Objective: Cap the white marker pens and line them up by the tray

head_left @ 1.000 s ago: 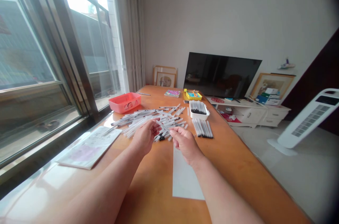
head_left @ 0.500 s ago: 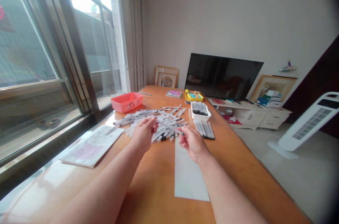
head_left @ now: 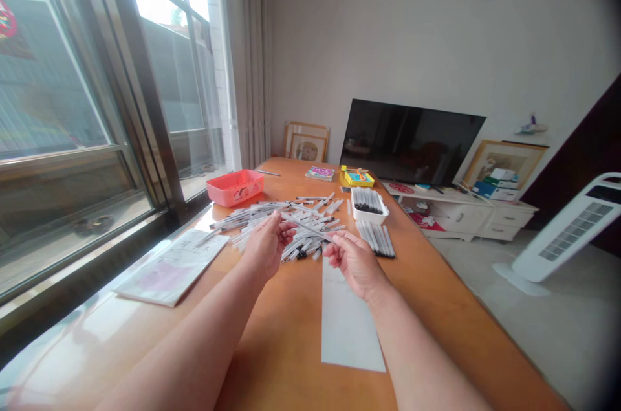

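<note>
A slim, whitish pen (head_left: 308,228) slants between my two hands above the table. My right hand (head_left: 353,261) pinches its near end between thumb and fingers. At the far end, the closed fingertips of my left hand (head_left: 266,243) grip the pen and hide its tip. Behind and below lies a loose heap of similar pens (head_left: 252,217), pale barrels with some dark ends, pointing many ways. To the right, a row of pens (head_left: 376,239) with black ends lies side by side. A white tray (head_left: 371,215) just behind that row holds more pens.
A paper strip (head_left: 352,327) lies under my right hand, and a notebook (head_left: 172,268) at left. Farther back are a red plastic basket (head_left: 235,189), a yellow box (head_left: 358,177) and a colourful booklet (head_left: 319,173). The wooden table's (head_left: 466,320) right edge borders the floor.
My right fingers have shifted slightly over the pen's near end, whose dark end no longer shows. Both hands stay in nearly the same place, and the view has moved a little.
</note>
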Motion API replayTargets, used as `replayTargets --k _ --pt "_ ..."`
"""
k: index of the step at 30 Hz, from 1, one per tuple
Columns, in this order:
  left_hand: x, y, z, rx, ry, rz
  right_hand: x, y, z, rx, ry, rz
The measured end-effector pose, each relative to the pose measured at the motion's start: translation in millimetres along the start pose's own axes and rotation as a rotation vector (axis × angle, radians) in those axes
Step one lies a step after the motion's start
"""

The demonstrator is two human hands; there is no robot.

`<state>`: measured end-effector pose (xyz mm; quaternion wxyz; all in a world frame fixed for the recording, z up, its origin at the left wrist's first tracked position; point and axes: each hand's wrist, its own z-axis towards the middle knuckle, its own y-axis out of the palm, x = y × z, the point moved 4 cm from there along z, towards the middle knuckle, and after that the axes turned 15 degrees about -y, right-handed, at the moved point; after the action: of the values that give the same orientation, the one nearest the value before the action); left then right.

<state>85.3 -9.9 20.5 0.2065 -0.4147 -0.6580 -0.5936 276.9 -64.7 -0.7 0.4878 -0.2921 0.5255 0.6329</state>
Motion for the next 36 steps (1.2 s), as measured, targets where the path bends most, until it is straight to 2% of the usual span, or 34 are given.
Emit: replayTargets --k 7,11,17,22,26,31,36 --pt "1.1 4.9 -3.0 -0.063 0.053 0.114 -1.2 0.6 -0.4 -0.004 0.002 -0.003" --pt "2.4 6.7 -3.1 -0.051 0.111 0.202 -1.6 2.8 -1.4 -0.026 0.005 -0.012" --pt "0.8 2.7 2.4 -0.037 0.147 0.219 -0.4 5.9 -3.4 -0.049 0.006 -0.075" --pt "-0.6 1.7 1.8 -0.031 0.113 0.216 0.8 6.0 -2.7 -0.034 -0.014 -0.080" --pt "3.5 3.0 -1.9 -0.056 0.087 0.113 0.4 11.7 -5.3 -0.048 -0.006 -0.054" --pt "7.1 4.0 -4.4 -0.092 -0.026 0.033 -3.1 19.0 -10.0 -0.094 -0.007 -0.087" --pt "11.6 14.4 -16.6 -0.191 -0.134 -0.011 -7.8 24.1 -12.5 -0.181 -0.057 -0.177"
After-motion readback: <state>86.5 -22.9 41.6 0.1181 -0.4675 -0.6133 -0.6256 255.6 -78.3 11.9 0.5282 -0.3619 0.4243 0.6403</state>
